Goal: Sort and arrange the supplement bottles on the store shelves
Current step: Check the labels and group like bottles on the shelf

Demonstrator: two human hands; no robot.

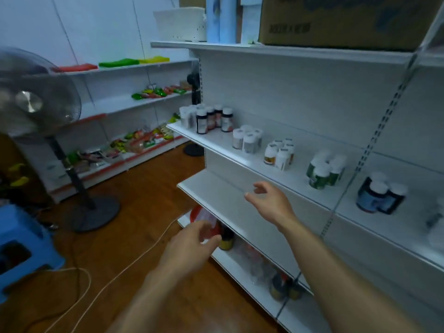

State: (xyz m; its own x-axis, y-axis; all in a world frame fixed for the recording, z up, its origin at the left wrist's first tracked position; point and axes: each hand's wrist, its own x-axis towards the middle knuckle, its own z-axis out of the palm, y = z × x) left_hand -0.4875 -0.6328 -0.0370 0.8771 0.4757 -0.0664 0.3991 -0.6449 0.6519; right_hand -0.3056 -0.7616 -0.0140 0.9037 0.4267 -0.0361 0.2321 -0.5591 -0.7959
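Found left hand (192, 246) low, fingers apart and slack, gripping nothing. Spotted small dark bottle (226, 239) on bottom shelf (240, 270), just past those fingertips. Found right hand (271, 203) over middle shelf (211, 188), fingers apart, empty too. Logged separate clusters on upper shelf (216, 138), above and beyond right fingers: dark bottles (212, 118), white bottles (247, 140), yellow-label bottles (280, 153), green-label bottles (324, 173), blue-label bottles (378, 197).

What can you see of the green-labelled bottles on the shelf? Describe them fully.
The green-labelled bottles form a tight upright cluster, seemingly four, with white caps and green wraparound labels. They stand on the white shelf, between a yellow-labelled group and a dark blue-labelled group, pressed together. Nothing else touches them; the print is blurred.
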